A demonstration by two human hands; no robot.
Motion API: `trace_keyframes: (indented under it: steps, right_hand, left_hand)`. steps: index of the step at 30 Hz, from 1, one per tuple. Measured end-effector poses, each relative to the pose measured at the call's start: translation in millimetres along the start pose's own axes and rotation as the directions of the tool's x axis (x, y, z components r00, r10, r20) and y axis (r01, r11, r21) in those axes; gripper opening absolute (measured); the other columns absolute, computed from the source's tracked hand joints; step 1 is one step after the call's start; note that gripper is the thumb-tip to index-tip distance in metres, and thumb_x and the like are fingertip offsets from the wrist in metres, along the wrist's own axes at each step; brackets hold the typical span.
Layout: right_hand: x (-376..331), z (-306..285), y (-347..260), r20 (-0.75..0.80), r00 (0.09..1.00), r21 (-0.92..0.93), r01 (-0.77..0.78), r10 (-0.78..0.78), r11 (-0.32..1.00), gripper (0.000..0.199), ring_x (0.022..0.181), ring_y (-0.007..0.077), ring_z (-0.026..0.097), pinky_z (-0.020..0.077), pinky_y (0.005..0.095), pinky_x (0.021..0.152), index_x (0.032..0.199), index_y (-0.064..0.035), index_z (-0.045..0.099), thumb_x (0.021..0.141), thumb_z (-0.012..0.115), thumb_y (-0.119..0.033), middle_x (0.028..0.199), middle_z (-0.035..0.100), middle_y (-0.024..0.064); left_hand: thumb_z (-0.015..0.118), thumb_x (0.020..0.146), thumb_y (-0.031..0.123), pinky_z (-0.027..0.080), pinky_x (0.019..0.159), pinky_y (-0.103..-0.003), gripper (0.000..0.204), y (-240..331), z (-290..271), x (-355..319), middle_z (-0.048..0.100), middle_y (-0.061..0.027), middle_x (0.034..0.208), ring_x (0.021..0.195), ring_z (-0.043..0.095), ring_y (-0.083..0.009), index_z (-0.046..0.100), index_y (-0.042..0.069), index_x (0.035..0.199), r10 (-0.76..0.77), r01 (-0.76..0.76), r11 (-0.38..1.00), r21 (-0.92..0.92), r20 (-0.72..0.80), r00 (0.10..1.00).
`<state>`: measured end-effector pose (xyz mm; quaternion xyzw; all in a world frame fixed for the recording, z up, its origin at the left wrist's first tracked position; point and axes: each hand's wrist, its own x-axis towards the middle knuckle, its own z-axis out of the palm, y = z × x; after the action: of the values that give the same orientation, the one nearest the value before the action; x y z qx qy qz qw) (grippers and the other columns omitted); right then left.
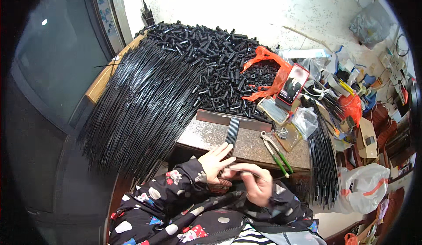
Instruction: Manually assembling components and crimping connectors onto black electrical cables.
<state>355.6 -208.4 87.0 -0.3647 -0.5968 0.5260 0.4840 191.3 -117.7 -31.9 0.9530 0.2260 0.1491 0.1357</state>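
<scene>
My left hand (215, 162) lies with its fingers stretched out over the lower part of a small row of thin black rods (232, 133). The rods lie side by side on the worktop (206, 133), their far ends against a low dark metal bar (235, 119). Beside it, at the table's front edge, my right hand (257, 182) is curled, its index finger reaching left toward the near ends of the rods. What its fingers hold, if anything, is hidden. To the right rest pliers with green handles (276, 153).
A large heap of long black rods (136, 100) covers the left side. Behind lies a pile of short black tubular pieces (220, 64). A phone (293, 84), a red plastic bag (268, 73) and a clear bag (305, 121) sit at right, near another rod bundle (323, 161).
</scene>
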Motion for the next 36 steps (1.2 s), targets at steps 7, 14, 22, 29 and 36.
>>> trace_keyframes:
  steps: [7,14,22,29,36]
  right_hand:
    - [-37.5,-44.8,-89.9,-0.009,0.632,0.125,0.77,-0.775,0.626,0.036,0.072,0.0306,0.063,0.0495,0.0465,0.073,0.105,0.0051,0.048,0.09,0.044,-0.027,0.086,0.061,0.0204]
    - [-21.1,-25.9,-73.6,-0.261,0.825,-0.32,0.416,-0.501,0.851,0.038,0.096,0.0303,0.055,0.04,0.0408,0.09,0.117,0.0007,0.04,0.09,0.044,-0.025,0.097,0.058,0.019]
    - [26.1,9.2,48.4,-0.253,0.857,0.446,-0.309,0.449,0.84,0.054,0.082,0.0185,0.06,0.0484,0.0276,0.073,0.1,0.0087,0.05,0.091,0.036,-0.042,0.096,0.057,0.0133]
    - [27.9,-14.9,136.2,0.058,0.998,0.956,-0.057,0.004,0.287,0.044,0.071,0.0146,0.058,0.0456,0.0222,0.064,0.085,-0.0012,0.054,0.089,0.042,-0.043,0.08,0.059,0.0087]
    - [87.5,-76.3,16.6,-0.836,0.534,0.471,0.575,0.13,0.669,0.026,0.06,0.0187,0.054,0.0494,0.0362,0.062,0.089,-0.0037,0.048,0.091,0.042,-0.029,0.069,0.053,0.0073]
  left_hand:
    - [0.069,0.066,0.016,0.035,0.094,-0.046,0.041,35.8,-53.5,32.0,0.058,-0.01,0.105,0.106,0.052,-0.0246,0.055,0.009,0.104,0.081,-0.11,0.987,-0.121,-0.219,0.972]
    - [0.059,0.079,0.011,0.045,0.068,-0.027,0.015,39.9,-76.1,28.9,0.06,-0.0077,0.075,0.073,0.06,-0.02,0.057,0.003,0.091,-0.107,-0.016,0.828,-0.56,-0.187,0.977]
    - [0.044,0.091,0.03,0.035,0.05,-0.025,0.031,21.9,-66.5,59.6,0.029,0.0048,0.055,0.047,0.03,-0.0075,0.043,0.01,0.067,-0.952,-0.531,0.131,-0.837,-0.256,0.17]
    - [0.038,0.091,0.035,0.038,0.061,-0.027,0.031,28.7,-86.0,78.8,0.031,0.0032,0.059,0.053,0.033,-0.0089,0.041,0.011,0.073,-0.931,-0.806,-0.085,-0.586,-0.24,0.274]
    - [0.032,0.09,0.045,0.037,0.092,-0.039,0.049,90.8,-28.4,82.9,0.057,-0.0105,0.102,0.101,0.049,-0.023,0.048,0.002,0.108,-0.584,-0.413,-0.658,-0.63,0.081,0.808]
